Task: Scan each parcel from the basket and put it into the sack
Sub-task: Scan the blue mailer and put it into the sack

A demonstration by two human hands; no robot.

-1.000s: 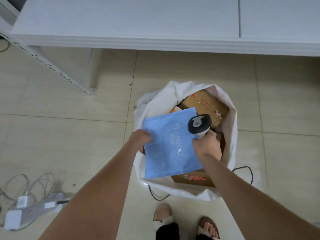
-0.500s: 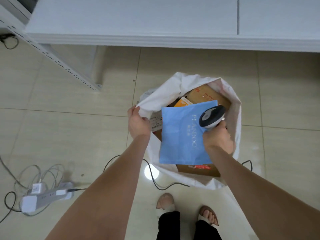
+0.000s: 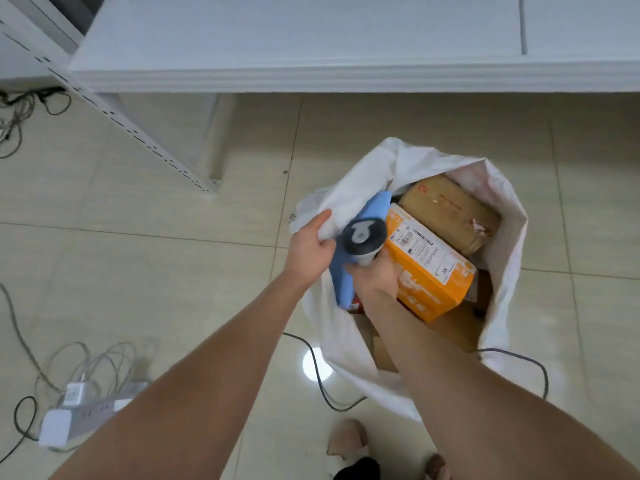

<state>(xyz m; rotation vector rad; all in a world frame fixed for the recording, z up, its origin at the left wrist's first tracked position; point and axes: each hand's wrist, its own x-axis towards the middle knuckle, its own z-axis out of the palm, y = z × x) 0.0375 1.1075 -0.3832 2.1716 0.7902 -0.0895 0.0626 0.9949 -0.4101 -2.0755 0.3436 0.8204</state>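
A white sack [image 3: 502,216] holds a plain blue parcel [image 3: 341,282], an orange box [image 3: 433,275] and a brown carton [image 3: 450,209].

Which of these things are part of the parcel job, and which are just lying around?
In the job: sack, blue parcel, orange box, brown box, scanner, left hand gripping the sack's rim, right hand holding the scanner.

Lying about: power strip, cables, shelf.
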